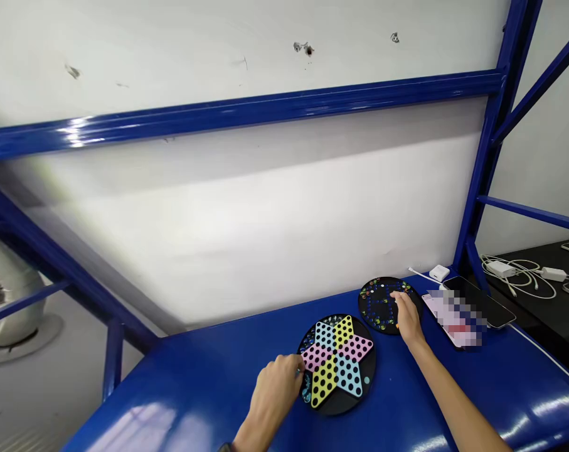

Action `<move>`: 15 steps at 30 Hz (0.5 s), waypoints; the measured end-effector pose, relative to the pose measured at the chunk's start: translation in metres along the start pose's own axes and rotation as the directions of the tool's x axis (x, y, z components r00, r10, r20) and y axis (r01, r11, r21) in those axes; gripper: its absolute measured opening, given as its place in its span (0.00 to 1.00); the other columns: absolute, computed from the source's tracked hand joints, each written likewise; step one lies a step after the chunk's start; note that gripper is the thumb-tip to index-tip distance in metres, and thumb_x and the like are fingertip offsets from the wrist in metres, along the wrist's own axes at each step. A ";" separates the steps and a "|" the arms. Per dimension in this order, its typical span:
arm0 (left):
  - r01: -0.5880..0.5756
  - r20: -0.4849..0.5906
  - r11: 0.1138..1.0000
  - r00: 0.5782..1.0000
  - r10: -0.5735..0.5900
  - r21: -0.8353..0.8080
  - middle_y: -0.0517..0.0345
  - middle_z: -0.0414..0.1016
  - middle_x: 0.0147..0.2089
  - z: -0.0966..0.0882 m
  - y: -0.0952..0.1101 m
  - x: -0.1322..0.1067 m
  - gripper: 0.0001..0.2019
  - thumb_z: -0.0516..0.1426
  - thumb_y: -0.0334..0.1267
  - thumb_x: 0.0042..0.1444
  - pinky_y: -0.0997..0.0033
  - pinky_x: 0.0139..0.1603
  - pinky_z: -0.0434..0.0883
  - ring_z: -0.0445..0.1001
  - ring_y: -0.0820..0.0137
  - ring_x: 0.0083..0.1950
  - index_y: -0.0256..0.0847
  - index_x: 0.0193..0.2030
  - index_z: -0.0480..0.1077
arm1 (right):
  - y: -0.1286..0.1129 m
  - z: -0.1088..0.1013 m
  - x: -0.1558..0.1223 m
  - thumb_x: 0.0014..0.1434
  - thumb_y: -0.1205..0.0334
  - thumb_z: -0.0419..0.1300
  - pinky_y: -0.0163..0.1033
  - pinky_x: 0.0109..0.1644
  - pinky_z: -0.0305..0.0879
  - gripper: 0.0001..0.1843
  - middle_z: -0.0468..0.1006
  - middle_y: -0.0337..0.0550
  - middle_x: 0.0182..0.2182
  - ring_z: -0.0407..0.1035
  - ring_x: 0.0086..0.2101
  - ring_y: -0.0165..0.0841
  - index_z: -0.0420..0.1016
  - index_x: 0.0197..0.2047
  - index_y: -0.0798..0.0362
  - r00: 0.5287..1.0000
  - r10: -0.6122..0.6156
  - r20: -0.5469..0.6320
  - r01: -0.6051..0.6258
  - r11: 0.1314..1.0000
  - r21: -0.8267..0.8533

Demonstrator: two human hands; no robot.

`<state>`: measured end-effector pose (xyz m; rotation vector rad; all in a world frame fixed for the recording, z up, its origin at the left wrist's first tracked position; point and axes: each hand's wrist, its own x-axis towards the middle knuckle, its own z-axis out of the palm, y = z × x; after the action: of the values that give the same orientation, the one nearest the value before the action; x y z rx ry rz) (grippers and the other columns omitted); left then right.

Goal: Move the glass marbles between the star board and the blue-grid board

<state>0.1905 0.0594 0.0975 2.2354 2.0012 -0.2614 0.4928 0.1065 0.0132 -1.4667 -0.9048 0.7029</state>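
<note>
A round black game board [337, 363] with a star of pink, yellow and blue peg-hole fields lies on the blue table [209, 376]. My left hand [275, 384] rests at its left rim, fingers curled; what they pinch is hidden. A second round black tray [377, 305] holding several coloured marbles sits behind it to the right. My right hand [408, 316] reaches into that tray, fingers bent down over the marbles.
Two phones [467, 309] lie right of the tray, beside a white charger [439, 273]. White cables and adapters [519, 271] rest on a black surface at far right. Blue shelf beams [265, 110] and a post [486, 157] frame the white wall.
</note>
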 end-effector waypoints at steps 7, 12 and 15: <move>-0.244 -0.339 0.848 0.937 0.081 -0.470 0.59 0.83 0.37 -0.019 0.032 0.003 0.10 0.55 0.41 0.62 0.71 0.36 0.71 0.80 0.67 0.36 0.47 0.41 0.79 | -0.016 0.022 -0.028 0.56 0.34 0.60 0.31 0.19 0.52 0.27 0.79 0.44 0.29 0.67 0.21 0.29 0.76 0.34 0.53 0.865 0.189 0.465 -0.378 0.854 0.357; -0.522 -0.479 0.734 0.824 0.302 -0.435 0.59 0.83 0.45 -0.015 0.098 0.014 0.11 0.57 0.35 0.60 0.67 0.47 0.75 0.79 0.67 0.44 0.49 0.47 0.77 | -0.022 0.034 -0.046 0.63 0.38 0.55 0.27 0.14 0.39 0.26 0.77 0.41 0.24 0.60 0.13 0.22 0.74 0.35 0.55 0.496 0.177 0.850 -0.775 0.533 0.341; -0.577 -0.492 0.716 0.790 0.367 -0.392 0.57 0.81 0.52 -0.008 0.106 0.018 0.13 0.56 0.32 0.61 0.65 0.54 0.74 0.77 0.65 0.52 0.48 0.50 0.76 | -0.016 0.032 -0.040 0.65 0.46 0.57 0.26 0.13 0.34 0.20 0.73 0.36 0.19 0.49 0.10 0.18 0.72 0.32 0.55 0.514 0.233 0.825 -0.813 0.437 0.384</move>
<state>0.2980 0.0662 0.0998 2.4153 1.2717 0.7501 0.4431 0.0890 0.0223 -0.6545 -0.4265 2.0055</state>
